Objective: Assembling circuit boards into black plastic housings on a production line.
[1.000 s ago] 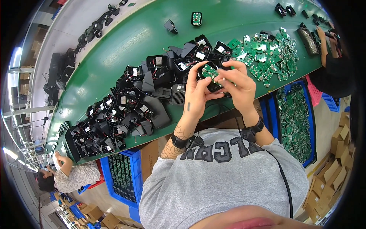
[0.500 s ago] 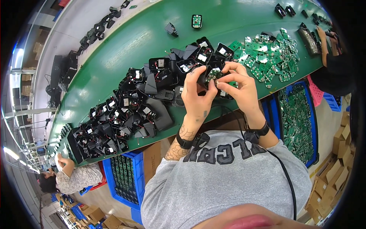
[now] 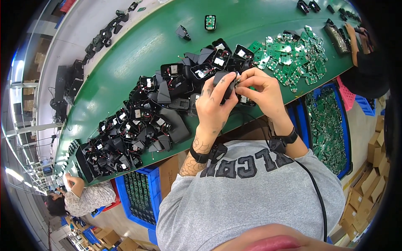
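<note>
My left hand (image 3: 212,102) is closed around a black plastic housing (image 3: 222,79), held just over the near edge of the green bench. The housing is tilted, with its dark outer side showing. My right hand (image 3: 268,94) pinches at the housing's right side, where a bit of circuit board shows; what lies between those fingertips is too small to make out. Left of my hands spreads a heap of black housings (image 3: 165,97) with red wires and white parts inside. Beyond my right hand lies a pile of loose green circuit boards (image 3: 289,58).
Two housings stand apart farther back, one with a green board (image 3: 210,22) inside. Blue crates of boards (image 3: 155,188) sit below the bench on both sides. A person (image 3: 90,194) sits at far left; another person's arm (image 3: 353,44) reaches in at far right, beside a long box (image 3: 336,38).
The housing in my left hand has turned, so its black outer side shows where the board inside showed before. My right fingers have stayed close against it.
</note>
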Tool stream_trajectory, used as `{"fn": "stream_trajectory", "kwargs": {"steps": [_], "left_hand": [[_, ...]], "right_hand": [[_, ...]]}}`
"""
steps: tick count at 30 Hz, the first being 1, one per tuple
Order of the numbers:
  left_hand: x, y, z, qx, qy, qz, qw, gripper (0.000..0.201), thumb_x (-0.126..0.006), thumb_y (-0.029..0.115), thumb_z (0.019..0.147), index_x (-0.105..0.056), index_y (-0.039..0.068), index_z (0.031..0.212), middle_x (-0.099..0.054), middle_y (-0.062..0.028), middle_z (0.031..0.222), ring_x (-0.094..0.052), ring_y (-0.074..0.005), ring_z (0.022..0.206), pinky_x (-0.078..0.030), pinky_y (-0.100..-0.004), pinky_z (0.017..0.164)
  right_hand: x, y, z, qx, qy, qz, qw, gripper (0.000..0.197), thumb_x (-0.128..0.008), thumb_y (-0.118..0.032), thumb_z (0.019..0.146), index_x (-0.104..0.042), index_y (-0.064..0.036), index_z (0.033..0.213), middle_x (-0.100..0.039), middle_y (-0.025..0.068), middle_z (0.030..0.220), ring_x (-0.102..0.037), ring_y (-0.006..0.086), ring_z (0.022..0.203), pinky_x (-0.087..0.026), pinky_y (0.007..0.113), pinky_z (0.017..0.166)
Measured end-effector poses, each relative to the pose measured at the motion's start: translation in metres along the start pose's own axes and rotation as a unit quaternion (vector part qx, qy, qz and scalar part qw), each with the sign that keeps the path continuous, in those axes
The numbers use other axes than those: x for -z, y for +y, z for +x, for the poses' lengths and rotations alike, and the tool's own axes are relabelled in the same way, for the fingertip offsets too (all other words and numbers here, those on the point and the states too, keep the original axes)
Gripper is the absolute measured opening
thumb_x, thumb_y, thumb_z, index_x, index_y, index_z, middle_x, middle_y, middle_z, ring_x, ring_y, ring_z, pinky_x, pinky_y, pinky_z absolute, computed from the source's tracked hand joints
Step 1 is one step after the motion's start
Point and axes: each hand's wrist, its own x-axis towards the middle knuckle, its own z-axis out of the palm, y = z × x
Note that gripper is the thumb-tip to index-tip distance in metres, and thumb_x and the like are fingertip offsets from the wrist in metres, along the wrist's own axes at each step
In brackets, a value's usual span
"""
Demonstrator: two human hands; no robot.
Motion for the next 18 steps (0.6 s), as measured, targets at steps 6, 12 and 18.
{"fn": "stream_trajectory", "kwargs": {"steps": [6,12,18], "left_hand": [[0.002,-0.004,0.002,-0.024,-0.029,0.004,0.999,0.054,-0.073,0.002,0.068,-0.064,0.017,0.119,-0.062,-0.0114,0.105,-0.067,-0.0226,0.073,-0.055,-0.0314,0.059],[0.001,0.000,0.003,-0.023,-0.053,0.025,0.998,0.055,-0.073,0.004,0.069,-0.063,0.020,0.121,-0.063,-0.0105,0.104,-0.067,-0.0240,0.072,-0.055,-0.0330,0.059],[0.000,-0.001,0.001,-0.021,-0.090,0.052,0.994,0.055,-0.071,0.005,0.070,-0.062,0.021,0.123,-0.062,-0.0112,0.104,-0.066,-0.0261,0.072,-0.055,-0.0352,0.058]], "right_hand": [[0.002,-0.006,-0.001,0.000,0.008,-0.004,1.000,0.010,-0.072,0.005,0.073,-0.069,0.0036,0.083,-0.058,0.0047,0.095,-0.056,0.0107,0.085,-0.045,0.021,0.069],[0.007,-0.009,-0.002,-0.016,0.006,-0.012,1.000,0.008,-0.073,0.003,0.072,-0.068,0.0025,0.079,-0.056,0.0030,0.092,-0.054,0.0093,0.080,-0.043,0.021,0.064],[0.015,-0.009,0.000,-0.017,-0.008,-0.059,0.998,0.009,-0.074,-0.001,0.072,-0.068,0.0031,0.079,-0.057,0.0021,0.088,-0.054,0.0090,0.074,-0.043,0.022,0.062]]}}
